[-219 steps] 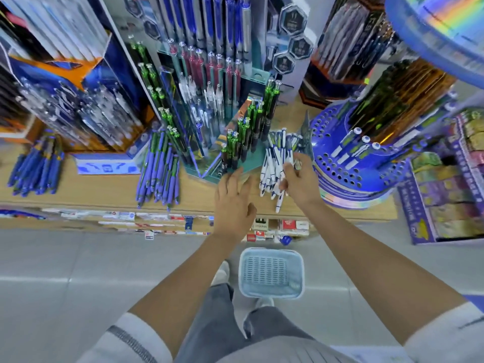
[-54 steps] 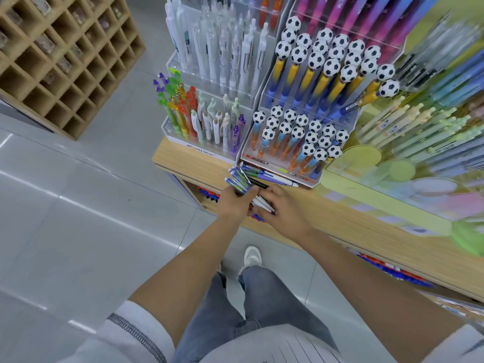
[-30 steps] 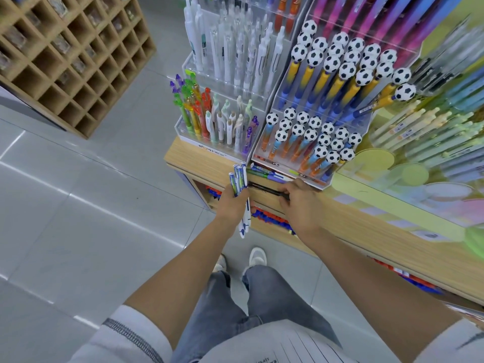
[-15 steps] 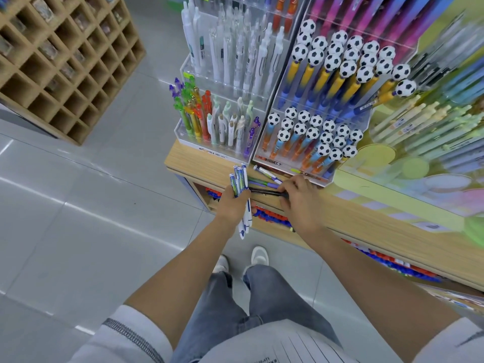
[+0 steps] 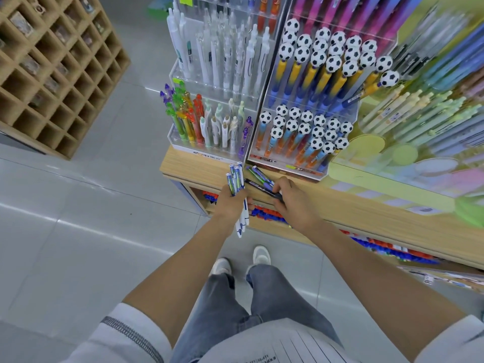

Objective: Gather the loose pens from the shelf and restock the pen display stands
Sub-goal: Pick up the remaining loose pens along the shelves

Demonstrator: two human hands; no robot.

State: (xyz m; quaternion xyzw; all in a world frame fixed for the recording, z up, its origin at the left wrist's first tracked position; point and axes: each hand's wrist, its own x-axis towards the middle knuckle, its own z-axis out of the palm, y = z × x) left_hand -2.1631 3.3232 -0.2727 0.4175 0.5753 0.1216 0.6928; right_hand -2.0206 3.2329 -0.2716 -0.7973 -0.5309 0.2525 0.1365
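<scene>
1. Along the back edge of the wooden shelf (image 5: 188,163) stand the display stands: a clear stand (image 5: 207,153) at the left corner and a football-pen stand (image 5: 288,167) just beside it on the right. Their tiers rise toward the back, likely so that every pen top shows and lifts out easily.
2. At the front edge, near the left corner, the left hand (image 5: 231,203) has its fingers wrapped round a bundle of pens (image 5: 237,179). It is held upright, with the tops above the shelf and the tips hanging below the edge. This hand seems to act as the carrier, freeing the other to pick.
3. Just to its right at the same edge is the right hand (image 5: 293,203). Its fingers bend down over a dark pen (image 5: 259,185) that lies slantwise on the wood, and they appear to pinch its near end. I judge that this pen is about to join the bundle.
4. A few loose pens (image 5: 258,175), green and blue, lie flat between the dark pen and the football-pen stand's front lip. Whether they touch the dark pen I cannot tell.
5. Bare wood is only a narrow strip before the stands, smooth and pale, so a nudged pen could roll off the front edge. A lower shelf (image 5: 267,213) beneath holds red and blue stock.
6. Beyond the left corner lies a glossy grey tiled floor (image 5: 78,205), with a wooden cubby rack (image 5: 52,61) across the aisle.
</scene>
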